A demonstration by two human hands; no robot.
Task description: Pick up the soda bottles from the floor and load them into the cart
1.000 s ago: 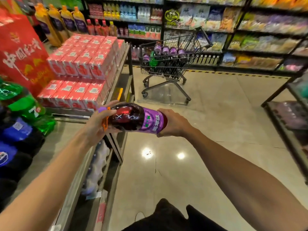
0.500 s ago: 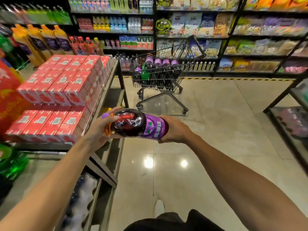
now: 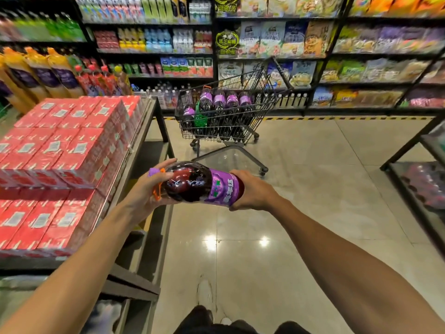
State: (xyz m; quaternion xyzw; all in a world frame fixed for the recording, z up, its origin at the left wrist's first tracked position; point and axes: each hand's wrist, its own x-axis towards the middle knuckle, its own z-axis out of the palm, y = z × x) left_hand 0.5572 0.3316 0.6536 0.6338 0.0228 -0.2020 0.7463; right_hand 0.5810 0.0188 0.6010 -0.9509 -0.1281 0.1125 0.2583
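Purple-labelled soda bottle (image 3: 192, 183), dark contents, is held lying on its side in mid-air at near centre, above the tiled floor (image 3: 313, 189). Its purple cap and orange carry ring point left and its base points right.

Left grip (image 3: 144, 191): fingers and thumb curled round the neck and shoulder of the bottle, closed firmly on it. Right grip (image 3: 252, 191): fingers wrapped round the base end, at the edge of the purple label, likewise closed on it. Both forearms reach in from the near edge.

Wire cart (image 3: 240, 80) stands at far centre, beyond the held bottle and well apart from it, with its handle to the right. Inside it, a row of purple-labelled bottles (image 3: 219, 102) stands upright, and one green bottle (image 3: 199, 116) stands at the left end among them.

To the left, a desk (image 3: 142, 141) carries stacked red cartons (image 3: 72, 145) in two tiers. Behind these, at far left, stand orange juice bottles (image 3: 36, 73).

Stocked shelves (image 3: 265, 44) run along the far wall, with a yellow-and-black floor stripe at their foot. A dark rack (image 3: 409, 150) stands at the right edge; the goods on it are blurred. One pale shoe (image 3: 204, 291) shows at near centre on the floor.
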